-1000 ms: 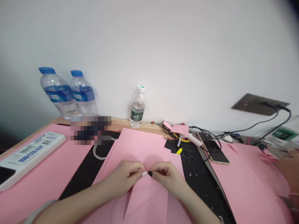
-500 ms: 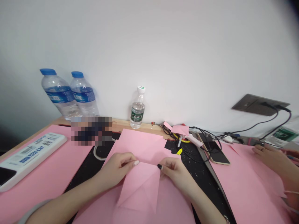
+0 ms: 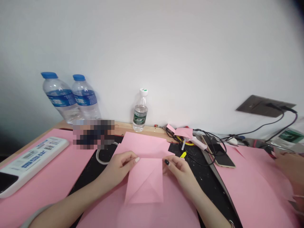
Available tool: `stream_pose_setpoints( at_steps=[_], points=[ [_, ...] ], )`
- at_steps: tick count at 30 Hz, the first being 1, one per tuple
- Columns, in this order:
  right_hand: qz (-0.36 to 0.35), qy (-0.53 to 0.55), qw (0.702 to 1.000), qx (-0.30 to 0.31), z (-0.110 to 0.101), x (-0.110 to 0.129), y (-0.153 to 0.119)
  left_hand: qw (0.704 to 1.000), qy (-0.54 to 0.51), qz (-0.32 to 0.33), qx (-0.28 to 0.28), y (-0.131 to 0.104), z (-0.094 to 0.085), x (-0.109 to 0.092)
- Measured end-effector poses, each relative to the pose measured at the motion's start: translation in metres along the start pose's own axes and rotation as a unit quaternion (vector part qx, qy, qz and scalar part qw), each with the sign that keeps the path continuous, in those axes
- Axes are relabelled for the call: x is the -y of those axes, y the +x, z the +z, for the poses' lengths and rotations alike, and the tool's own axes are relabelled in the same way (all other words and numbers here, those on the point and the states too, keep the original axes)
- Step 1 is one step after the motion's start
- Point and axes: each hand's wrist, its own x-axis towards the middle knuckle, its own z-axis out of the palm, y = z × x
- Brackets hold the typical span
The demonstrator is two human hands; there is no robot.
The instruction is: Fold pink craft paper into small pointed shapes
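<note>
A folded pink paper piece (image 3: pixel 146 182) with a diagonal crease is held up by its top corners over larger pink sheets (image 3: pixel 144 142). My left hand (image 3: pixel 123 169) pinches the top left corner between thumb and fingers. At the top right corner, my right hand (image 3: pixel 175 169) has its thumb and fingers pressed together on the paper's edge. The fingers under the thumbs are partly hidden. Beneath the sheets lies a black mat (image 3: pixel 211 190).
Blue-capped bottles (image 3: pixel 60 98) and a small bottle (image 3: pixel 140 112) stand at the wall. A white device (image 3: pixel 35 164) lies left. Right are a glue gun (image 3: pixel 198 142), cables, a phone (image 3: pixel 219 150) and another person's hand (image 3: pixel 291 167) over pink paper (image 3: pixel 256 183).
The folded piece has tipped up and straightened, its lower edge now higher and level. My hands have shifted slightly apart. The other person's hand has moved right and is blurred.
</note>
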Motion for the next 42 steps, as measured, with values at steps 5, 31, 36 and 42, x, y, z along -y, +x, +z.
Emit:
stream_pose_setpoints(
  at_steps=[5, 31, 36, 42],
  points=[
    [-0.012, -0.092, 0.995, 0.039, 0.016, -0.001, -0.006, 0.997, 0.005, 0.017, 0.071, -0.007, 0.015, -0.008],
    [-0.028, -0.161, 0.976, -0.14, -0.003, -0.02, 0.0, 0.991, -0.105, -0.023, -0.076, 0.0, -0.002, 0.003],
    [-0.025, -0.203, 0.967, -0.153, 0.001, -0.021, -0.003, 0.993, -0.082, -0.013, -0.082, -0.004, -0.001, -0.002],
    [-0.068, -0.223, 0.959, -0.163, -0.001, -0.02, -0.004, 0.991, -0.07, 0.018, -0.11, -0.005, -0.006, -0.002]
  ],
)
